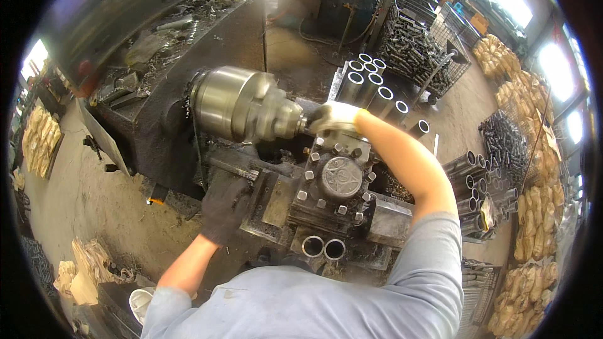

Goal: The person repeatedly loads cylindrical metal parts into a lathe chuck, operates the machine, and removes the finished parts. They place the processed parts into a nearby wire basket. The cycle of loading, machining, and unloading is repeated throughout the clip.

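Note:
A metal lathe chuck (231, 103) stands before me, its jaws (275, 115) blurred. A short metal workpiece (302, 123) sticks out of the jaws towards my right hand (338, 117). That hand wears a white glove with dark fingertips and is curled at the workpiece's end; whether it grips it is hidden. Below it sits the square tool post (341, 176), with several clamping bolts around a round cap. My left hand (224, 212), in a black glove, is low at the carriage's left side beside the slide (273, 202). What its fingers touch cannot be made out.
Two steel tubes (324, 247) stand on the carriage near my body. More cut tubes (375, 80) stand upright behind the lathe, with another stack (478, 183) at right. A wire cage (414, 47) holds dark metal parts. Metal chips litter the headstock (160, 52). Wrapped bundles (537, 221) line the right.

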Demonstrator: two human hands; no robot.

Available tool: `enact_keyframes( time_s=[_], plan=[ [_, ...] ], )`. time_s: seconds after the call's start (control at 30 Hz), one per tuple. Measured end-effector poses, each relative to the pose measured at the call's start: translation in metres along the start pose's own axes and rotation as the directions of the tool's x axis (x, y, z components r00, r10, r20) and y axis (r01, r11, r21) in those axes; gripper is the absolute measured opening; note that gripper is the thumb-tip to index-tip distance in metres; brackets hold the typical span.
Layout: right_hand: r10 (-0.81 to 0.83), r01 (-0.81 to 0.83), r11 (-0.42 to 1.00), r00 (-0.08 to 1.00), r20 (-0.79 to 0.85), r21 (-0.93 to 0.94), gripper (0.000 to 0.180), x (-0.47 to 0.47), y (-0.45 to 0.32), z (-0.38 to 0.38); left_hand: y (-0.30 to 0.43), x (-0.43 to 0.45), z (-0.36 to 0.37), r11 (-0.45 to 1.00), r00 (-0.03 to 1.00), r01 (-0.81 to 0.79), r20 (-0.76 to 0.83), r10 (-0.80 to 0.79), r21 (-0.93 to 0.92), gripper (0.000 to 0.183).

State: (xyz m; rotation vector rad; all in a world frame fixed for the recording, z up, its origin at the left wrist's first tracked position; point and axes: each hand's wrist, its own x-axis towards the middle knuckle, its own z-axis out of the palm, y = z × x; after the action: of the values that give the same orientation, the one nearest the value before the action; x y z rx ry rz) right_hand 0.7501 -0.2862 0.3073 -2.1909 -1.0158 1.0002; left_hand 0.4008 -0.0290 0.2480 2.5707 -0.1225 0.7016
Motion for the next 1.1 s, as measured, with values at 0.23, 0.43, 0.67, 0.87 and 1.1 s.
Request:
enact_keyframes(
  time_s=[0.23,0.43,0.67,0.87,1.1],
  plan=[
    [0.077,-0.055,0.93,0.996,0.046,-0.362,0.047,0.054,0.026,0.009,0.037,0.126,0.049,0.907,0.937,-0.322,-0.044,0.346,0.271,0.056],
    [-0.457,0.559,0.823,0.76,0.463,-0.105,0.032,0.045,0.062,-0.02,0.025,0.183,0.116,0.744,0.862,-0.44,0.006,0.506,0.503,0.041],
    [0.176,-0.294,0.795,0.949,-0.262,-0.531,0.032,-0.114,0.09,0.026,0.021,0.191,0.133,0.893,0.956,-0.293,0.082,0.282,0.342,0.054],
    [0.215,-0.511,0.765,0.776,-0.593,-0.392,0.056,-0.143,0.116,0.073,0.046,0.064,0.002,0.771,0.973,-0.22,-0.084,0.213,-0.598,0.061],
    [0.147,-0.44,0.859,0.702,-0.696,-0.262,0.042,-0.171,0.048,0.031,0.112,0.009,0.027,0.805,0.825,0.015,0.462,0.325,-0.593,0.06]
  ],
)
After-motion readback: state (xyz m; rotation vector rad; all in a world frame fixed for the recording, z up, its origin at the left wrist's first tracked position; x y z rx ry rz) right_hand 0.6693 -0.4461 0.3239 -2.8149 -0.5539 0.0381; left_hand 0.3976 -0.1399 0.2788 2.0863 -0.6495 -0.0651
